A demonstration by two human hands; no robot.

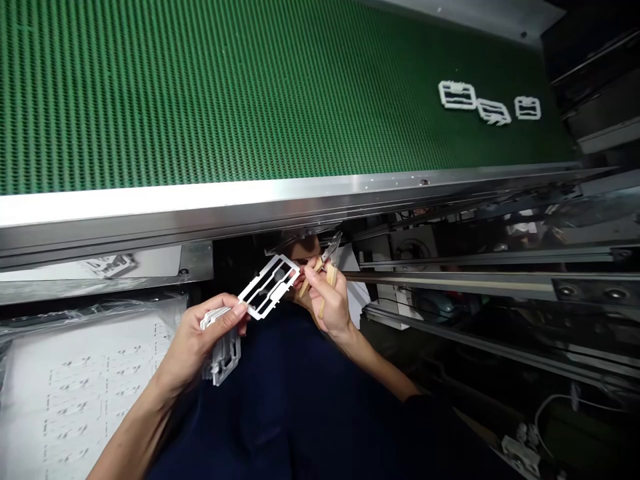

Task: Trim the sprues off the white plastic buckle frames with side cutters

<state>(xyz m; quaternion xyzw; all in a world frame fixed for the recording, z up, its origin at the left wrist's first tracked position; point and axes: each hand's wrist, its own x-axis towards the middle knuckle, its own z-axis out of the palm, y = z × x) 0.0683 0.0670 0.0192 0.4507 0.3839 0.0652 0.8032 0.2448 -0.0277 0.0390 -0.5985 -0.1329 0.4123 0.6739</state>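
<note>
My left hand point(213, 327) is closed, pinching a white plastic frame point(274, 295) at its near corner. In the same hand, tucked under the palm, hangs a stack of similar white frames point(226, 359). The pinched frame is tilted, with its far end close to my right hand point(331, 300). My right hand is wrapped around nippers point(327, 261) with yellowish handles and a metal head pointing up and away. The jaws stand apart from the frame, beyond its far right corner. Some fingertips of my right hand are hidden behind the frame and handles.
A green ribbed conveyor belt point(225, 87) runs across the top, edged by a metal rail point(280, 197). Several white frames point(457, 95) lie on its right part. A plastic-covered tray of white parts point(75, 393) stands at lower left. Metal bars point(475, 283) extend along the right.
</note>
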